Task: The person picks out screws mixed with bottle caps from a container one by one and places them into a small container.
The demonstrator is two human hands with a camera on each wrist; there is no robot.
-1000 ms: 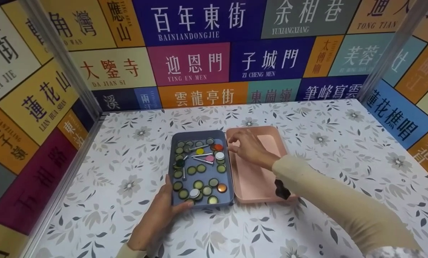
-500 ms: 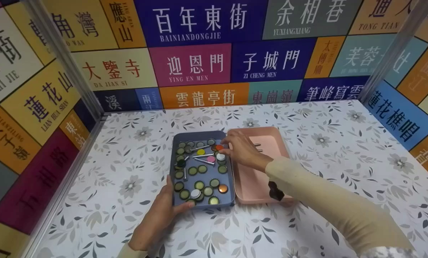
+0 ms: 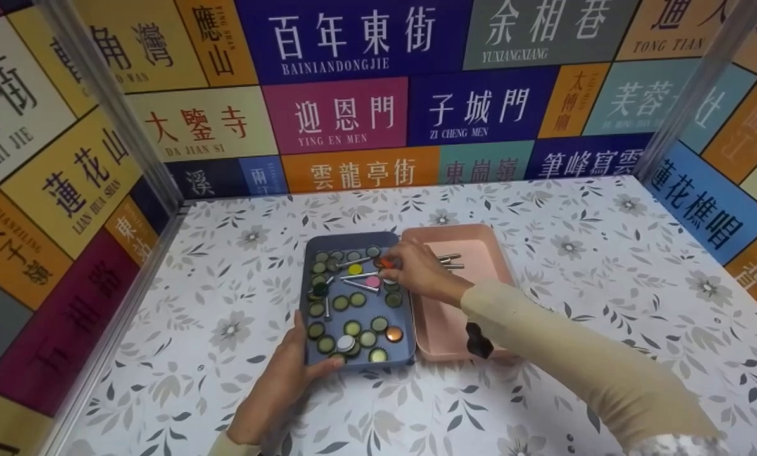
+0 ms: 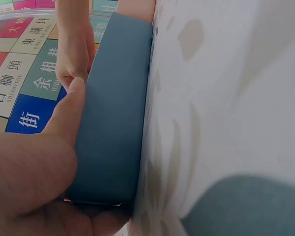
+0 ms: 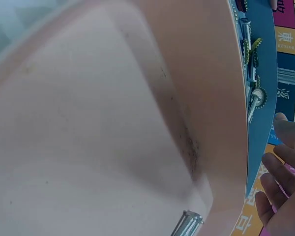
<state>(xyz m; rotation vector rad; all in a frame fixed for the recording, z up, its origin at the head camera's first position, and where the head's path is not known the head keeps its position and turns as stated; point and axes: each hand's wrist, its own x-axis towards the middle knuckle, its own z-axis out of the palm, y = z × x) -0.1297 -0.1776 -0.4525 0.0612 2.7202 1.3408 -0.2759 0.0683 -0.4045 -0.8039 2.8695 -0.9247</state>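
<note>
My left hand (image 3: 279, 373) grips the front left corner of a blue-grey tray (image 3: 373, 311), its thumb (image 4: 69, 110) along the front rim and fingers low beside it. Many bottle caps lie in this tray, mostly underside up and green-edged, among several slim silver rods (image 3: 359, 276) like screws or nails. My right hand (image 3: 424, 272) hovers over the tray's right edge, its fingertips by an orange-red cap (image 3: 387, 262). In the right wrist view its fingers (image 5: 275, 189) are spread and loosely bent, with nothing seen between them.
Against the blue tray's right side stands a pink tray (image 3: 479, 244) with a few silver rods (image 3: 452, 260) at its back, partly behind the right hand. Both trays sit on a floral-patterned table (image 3: 226, 253). Walls of coloured signs (image 3: 346, 114) close off the back and sides.
My right hand has moved left from above the pink tray to the blue tray's right edge. The silver rods in the pink tray have come into view. My left hand has stayed put.
</note>
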